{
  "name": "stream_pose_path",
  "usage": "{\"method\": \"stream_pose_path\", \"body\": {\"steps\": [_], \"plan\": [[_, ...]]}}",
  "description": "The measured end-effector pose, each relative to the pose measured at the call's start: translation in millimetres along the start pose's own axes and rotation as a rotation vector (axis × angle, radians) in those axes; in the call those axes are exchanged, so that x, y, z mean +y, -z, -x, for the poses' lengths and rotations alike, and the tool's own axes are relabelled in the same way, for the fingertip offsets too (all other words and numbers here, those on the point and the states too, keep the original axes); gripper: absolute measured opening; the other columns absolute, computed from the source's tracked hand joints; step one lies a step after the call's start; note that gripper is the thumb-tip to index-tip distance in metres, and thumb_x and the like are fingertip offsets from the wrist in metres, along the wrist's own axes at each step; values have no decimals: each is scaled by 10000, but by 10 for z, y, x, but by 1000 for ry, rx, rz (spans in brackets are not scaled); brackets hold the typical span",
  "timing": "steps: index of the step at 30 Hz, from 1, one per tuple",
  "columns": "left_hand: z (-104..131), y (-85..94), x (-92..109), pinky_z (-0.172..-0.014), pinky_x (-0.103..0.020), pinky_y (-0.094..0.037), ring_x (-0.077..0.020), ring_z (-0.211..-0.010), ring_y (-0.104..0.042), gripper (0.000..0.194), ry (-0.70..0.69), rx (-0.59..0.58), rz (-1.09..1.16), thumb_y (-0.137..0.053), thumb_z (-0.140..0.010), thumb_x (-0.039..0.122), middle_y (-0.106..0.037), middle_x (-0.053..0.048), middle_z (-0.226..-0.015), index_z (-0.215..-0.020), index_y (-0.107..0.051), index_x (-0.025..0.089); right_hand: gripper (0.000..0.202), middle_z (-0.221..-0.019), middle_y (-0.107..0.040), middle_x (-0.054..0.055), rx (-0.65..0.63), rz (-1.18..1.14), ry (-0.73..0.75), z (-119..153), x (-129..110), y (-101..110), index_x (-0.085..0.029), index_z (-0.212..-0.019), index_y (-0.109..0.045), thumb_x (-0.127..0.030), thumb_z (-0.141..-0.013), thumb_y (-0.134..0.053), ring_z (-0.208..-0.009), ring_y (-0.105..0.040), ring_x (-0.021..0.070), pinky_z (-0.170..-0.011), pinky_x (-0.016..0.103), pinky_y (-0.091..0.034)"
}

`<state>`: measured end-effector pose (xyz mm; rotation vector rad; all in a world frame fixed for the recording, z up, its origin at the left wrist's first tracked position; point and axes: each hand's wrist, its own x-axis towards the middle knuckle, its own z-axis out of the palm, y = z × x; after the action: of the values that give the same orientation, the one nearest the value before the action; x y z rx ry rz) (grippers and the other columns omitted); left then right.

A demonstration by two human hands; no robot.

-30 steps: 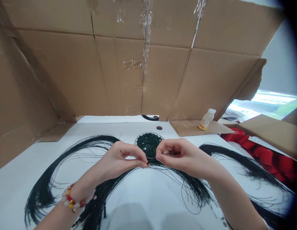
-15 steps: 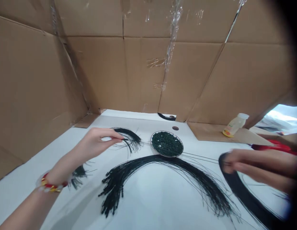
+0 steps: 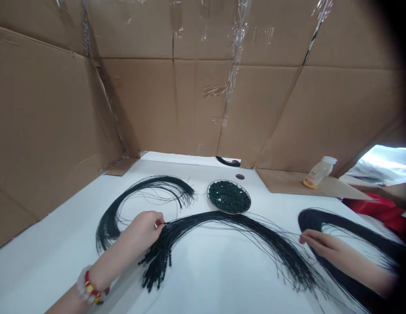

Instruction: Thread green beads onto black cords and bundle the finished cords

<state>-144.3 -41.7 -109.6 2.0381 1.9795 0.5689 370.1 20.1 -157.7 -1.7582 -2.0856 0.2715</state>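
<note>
My left hand is closed in a pinch on the dark, knobbly end of a black cord, at the left end of a curved bundle of black cords. The bundle's thick, beaded-looking ends hang together just below those fingers. At the right, my right hand pinches a thin black cord stretched above the bundle's loose ends. Behind that hand lies a looped hank of black cord. A round dish of small dark green pieces touches the top of the bundle.
Another curved black cord bundle lies at the left, partly behind my left forearm. Cardboard walls enclose the white table. A capped bottle stands on a cardboard flap at the right, near red material.
My left hand has come down and right, from above the left bundle to the middle bundle's thick ends. My right hand has lowered slightly. The cord between them now lies along the middle bundle.
</note>
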Motion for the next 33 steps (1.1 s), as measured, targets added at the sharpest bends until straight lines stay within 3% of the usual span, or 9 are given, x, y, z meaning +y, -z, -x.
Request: {"method": "stream_pose_path", "body": {"steps": [4,9,14,16,19,21,26,29,33], "plan": [[41,-130,66,-647,-323,-469,-257,-692,-681,269,-15,-25,-40,-508,-861,223,-731,-83,-744,-701,-723,215,404,-737,-760,55,-109,107,8,-171,-9,-267,-232,-807,-711,-329,-953,-347,-655,-731,216,-628,285,-557],[325,-64,76,-737,-344,-492,-254,-795,-693,343,-27,-42,-59,-452,-961,335,-718,-93,-901,-873,-761,213,390,-736,-704,128,-38,336,67,-69,-159,-357,-190,-749,-703,-268,-981,-398,-728,-703,302,-613,360,-505],[671,285,-483,-755,-334,-523,-256,-852,-719,414,119,35,-123,-393,-996,448,-735,-86,-990,-1034,-739,227,417,-1179,-651,307,219,496,204,-17,-473,-382,-56,-1198,-661,-86,-898,-373,-991,-628,452,-707,547,-510],[805,451,-795,-735,-357,-526,-274,-801,-720,402,201,72,-168,-407,-970,444,-741,-97,-926,-970,-735,210,381,-1158,-664,275,264,427,368,-82,-827,-418,-90,-1187,-662,-111,-921,-390,-967,-649,424,-734,550,-530],[978,607,-1150,-788,-422,-536,-318,-835,-726,424,291,135,-218,-389,-941,424,-744,-150,-959,-988,-721,166,294,-972,-703,127,119,215,659,-153,-1668,-485,-189,-1052,-702,-157,-982,-418,-842,-698,272,-729,414,-586],[1040,617,-1277,-846,-440,-539,-331,-923,-726,449,304,165,-222,-362,-939,409,-743,-168,-1027,-1054,-713,153,293,-959,-697,103,-225,20,777,-163,-2342,-561,-179,-972,-706,-83,-978,-430,-869,-698,236,-763,379,-590],[983,501,-1374,-883,-423,-546,-318,-996,-718,455,273,198,-176,-332,-952,373,-737,-155,-1054,-1107,-701,158,116,-972,-703,43,-423,-23,978,-354,-3807,-1107,-147,-984,-693,-172,-1009,-583,-920,-689,189,-806,351,-592],[916,502,-1413,-879,-418,-543,-316,-979,-721,434,249,201,-151,-339,-948,342,-735,-148,-1030,-1097,-704,161,210,-1175,-684,84,-463,-12,1003,-588,-4323,-1557,-149,-1167,-666,-287,-1012,-632,-1037,-681,217,-891,416,-591],[897,579,-1517,-864,-408,-550,-308,-968,-718,405,219,199,-124,-375,-924,326,-740,-133,-1011,-1084,-714,173,299,-1230,-661,98,-479,6,1035,-762,-4633,-1928,-153,-1263,-628,-310,-1009,-638,-1050,-680,230,-879,424,-599]]}}
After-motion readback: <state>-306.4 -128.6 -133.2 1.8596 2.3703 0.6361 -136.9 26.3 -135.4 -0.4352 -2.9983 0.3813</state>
